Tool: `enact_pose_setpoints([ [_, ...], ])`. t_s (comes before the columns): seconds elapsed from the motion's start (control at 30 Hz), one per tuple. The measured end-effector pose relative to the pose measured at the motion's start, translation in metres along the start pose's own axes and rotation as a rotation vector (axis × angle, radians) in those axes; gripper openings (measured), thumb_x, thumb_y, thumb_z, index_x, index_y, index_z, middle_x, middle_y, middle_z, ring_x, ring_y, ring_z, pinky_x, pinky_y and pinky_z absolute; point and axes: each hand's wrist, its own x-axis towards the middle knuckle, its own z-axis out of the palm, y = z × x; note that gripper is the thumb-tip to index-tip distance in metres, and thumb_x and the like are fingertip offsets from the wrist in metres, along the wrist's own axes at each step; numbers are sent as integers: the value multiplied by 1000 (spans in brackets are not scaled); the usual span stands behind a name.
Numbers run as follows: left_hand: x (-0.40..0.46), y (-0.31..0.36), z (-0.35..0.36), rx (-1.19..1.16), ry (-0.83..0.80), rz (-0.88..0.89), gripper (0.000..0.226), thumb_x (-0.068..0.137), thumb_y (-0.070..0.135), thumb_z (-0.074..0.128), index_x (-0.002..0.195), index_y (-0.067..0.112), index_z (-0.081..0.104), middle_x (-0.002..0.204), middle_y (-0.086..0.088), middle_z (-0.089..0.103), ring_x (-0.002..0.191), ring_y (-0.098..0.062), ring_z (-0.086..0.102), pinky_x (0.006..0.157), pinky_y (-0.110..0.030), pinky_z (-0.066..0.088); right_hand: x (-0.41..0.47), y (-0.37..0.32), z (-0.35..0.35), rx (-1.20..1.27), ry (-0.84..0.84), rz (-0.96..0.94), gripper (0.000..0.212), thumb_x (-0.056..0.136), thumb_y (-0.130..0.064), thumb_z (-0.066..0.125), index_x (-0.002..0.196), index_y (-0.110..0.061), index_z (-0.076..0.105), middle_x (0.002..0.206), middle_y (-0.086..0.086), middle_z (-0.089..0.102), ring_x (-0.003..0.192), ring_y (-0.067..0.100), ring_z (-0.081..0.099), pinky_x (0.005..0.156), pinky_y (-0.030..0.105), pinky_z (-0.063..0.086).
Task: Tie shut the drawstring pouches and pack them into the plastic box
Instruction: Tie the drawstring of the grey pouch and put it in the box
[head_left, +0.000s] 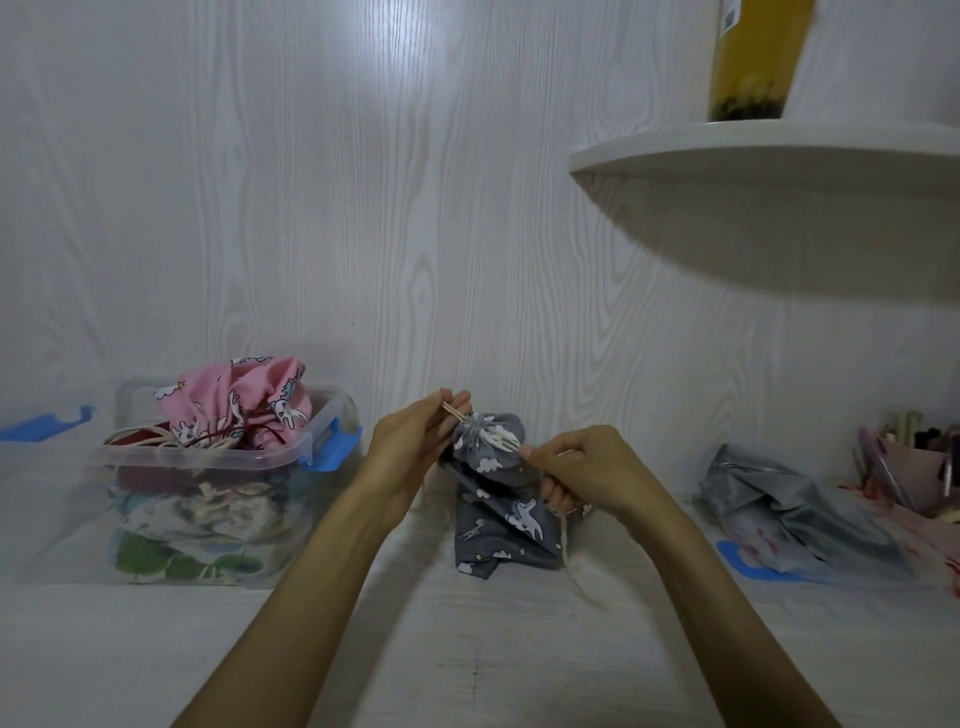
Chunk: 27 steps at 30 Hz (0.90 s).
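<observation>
This looks like a room in a home, set up as a small craft or storage corner. White wood-grain panelling (363, 208) covers the wall behind a pale bench (467, 649), and a rounded white corner shelf (779, 150) carries a yellow carton (758, 57). A clear household plastic box (218, 499) with blue latches holds printed fabric pouches.

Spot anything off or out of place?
The pink pouch bulges above the rim of the plastic box, so the box looks overfull. Otherwise nothing odd: both hands pull cords on the grey pouch.
</observation>
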Motion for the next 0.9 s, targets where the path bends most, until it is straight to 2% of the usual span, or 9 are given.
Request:
enact_pose_setpoints([
  [0.1,3,2,-1,28,13,-27,21,98,12,45,113,3,56,110,-6,68,97,-13,67,84,-22,49,2,4,-5,-51,-14,1,21,83,-25,71,71,-7,73,45,-2,60,38,5,53,42,14,42],
  [0.17,6,-2,-6,139,75,-73,22,97,8,47,113,-2,59,118,-15,65,103,-21,66,88,-24,49,2,8,-4,-86,-45,28,21,82,-22,72,73,-4,74,42,-4,58,36,3,50,41,13,41],
  [0.27,8,-5,-10,186,68,-122,25,97,13,46,113,-3,58,111,-11,68,87,-10,69,79,-19,53,3,11,1,-191,-91,39,22,83,-22,71,73,-3,74,41,-6,57,34,2,50,40,12,40],
  [0.43,1,6,-3,429,-151,-58,19,100,26,44,102,18,61,105,8,73,97,-3,67,75,-20,48,4,12,9,-254,-237,56,22,84,-27,70,73,-9,74,48,-6,61,37,1,51,42,11,39],
  [0.6,-6,9,-1,641,-336,-63,20,93,29,55,100,20,72,74,12,69,72,-4,58,71,-22,42,-3,2,-4,-390,-427,123,31,87,-37,63,89,-9,76,48,-10,60,38,2,43,43,11,34],
  [0.67,-9,12,-2,790,-396,-58,17,90,29,60,87,26,76,64,11,64,59,-2,52,60,-16,41,-9,-3,-22,-387,-482,174,33,88,-45,59,75,-19,77,53,-5,60,42,5,38,47,15,31],
  [0.73,-12,11,0,922,-486,-76,16,88,27,63,80,29,76,56,13,62,52,0,50,52,-12,38,-14,-6,-42,-341,-471,172,40,81,-53,60,55,-24,72,64,5,60,52,11,38,56,23,32],
  [0.8,-14,4,5,973,-586,-107,13,89,23,63,88,22,75,58,13,64,53,1,51,53,-10,38,-19,-10,-55,-243,-397,135,41,70,-56,61,50,-21,67,59,4,56,55,12,40,60,27,32],
  [0.9,-18,-7,13,1060,-740,-123,21,91,19,61,106,11,73,84,5,71,72,-1,59,72,-13,42,-19,-14,-56,-143,-262,68,37,79,-49,61,56,-20,59,53,-6,51,54,6,43,65,22,35],
])
